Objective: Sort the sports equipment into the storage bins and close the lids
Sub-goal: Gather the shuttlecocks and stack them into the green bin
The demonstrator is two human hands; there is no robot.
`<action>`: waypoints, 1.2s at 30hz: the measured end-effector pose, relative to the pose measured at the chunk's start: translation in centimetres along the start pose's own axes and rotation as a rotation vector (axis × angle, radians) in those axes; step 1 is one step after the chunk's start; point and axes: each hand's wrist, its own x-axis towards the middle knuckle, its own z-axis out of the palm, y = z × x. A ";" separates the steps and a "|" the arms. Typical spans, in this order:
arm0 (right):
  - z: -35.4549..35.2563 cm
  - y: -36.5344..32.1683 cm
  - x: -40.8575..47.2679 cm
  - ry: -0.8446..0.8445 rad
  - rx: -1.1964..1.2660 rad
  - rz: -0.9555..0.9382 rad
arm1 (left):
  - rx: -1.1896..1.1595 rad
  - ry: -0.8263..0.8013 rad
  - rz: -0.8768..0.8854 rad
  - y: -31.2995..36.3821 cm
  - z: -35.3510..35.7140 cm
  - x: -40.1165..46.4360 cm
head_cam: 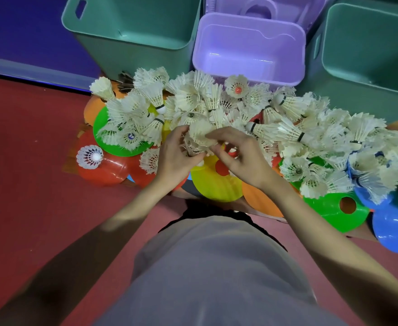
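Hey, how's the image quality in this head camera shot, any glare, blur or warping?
Head view: wide-angle warping bows the green bins outward at the edges; glare glints on the purple bin floor and the blue cone; shuttlecocks at far right smear soft; both hands, left hand and right hand, stay fairly sharp; forearms fall into shadow near the bottom corners.

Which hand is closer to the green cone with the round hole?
Right. The right hand is up and left of the green cone; the left hand is farther left, both holding shuttlecocks.

right green bin [370, 55] cropped; blue cones [395, 227] cropped; cones perhaps buried under shuttlecocks [193, 100]
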 end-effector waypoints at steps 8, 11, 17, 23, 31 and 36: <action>1.4 2.7 5.1 0.067 -0.208 0.235 | -0.078 0.174 -0.041 -0.6 -1.8 -0.2; 2.5 3.7 6.8 -0.057 -0.358 0.233 | -0.115 0.182 -0.062 -1.0 -2.4 0.0; 3.4 3.7 8.2 -0.052 -0.429 0.244 | -0.126 0.169 -0.058 -1.4 -2.9 0.5; 0.5 2.6 6.8 0.228 -0.196 0.314 | -0.001 0.174 0.030 -1.6 -3.2 1.0; -1.2 0.5 5.7 0.409 0.228 0.347 | 0.064 0.140 0.067 -0.7 -3.5 1.7; 0.6 0.0 6.3 0.156 0.240 0.349 | 0.048 0.080 0.066 -0.8 -3.4 2.1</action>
